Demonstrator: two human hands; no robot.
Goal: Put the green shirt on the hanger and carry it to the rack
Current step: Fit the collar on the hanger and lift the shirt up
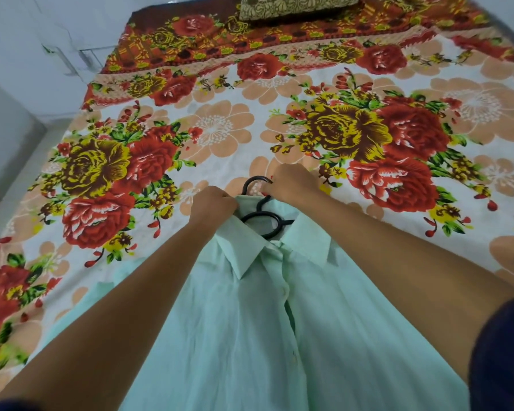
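- The pale green shirt [250, 315] lies front up on the floral bedsheet [279, 120], collar towards 12 o'clock.
- The black hanger [261, 221] sits inside the collar, its hook poking out at 12 o'clock.
- The left hand [212, 207] grips the collar edge, at 9 o'clock from the hook, fingers curled round the cloth.
- The right hand [291, 185] pinches the hook tip, fingers closed together on it.
- A patterned pillow [297, 5] lies at the far end.

"Could you see the whole hanger [260, 216]?"
"No. The green shirt [250, 321] covered its arms, and the shirt's bottom ran off the picture's edge."
"The pillow [297, 5]?"
"Cut off at the top."
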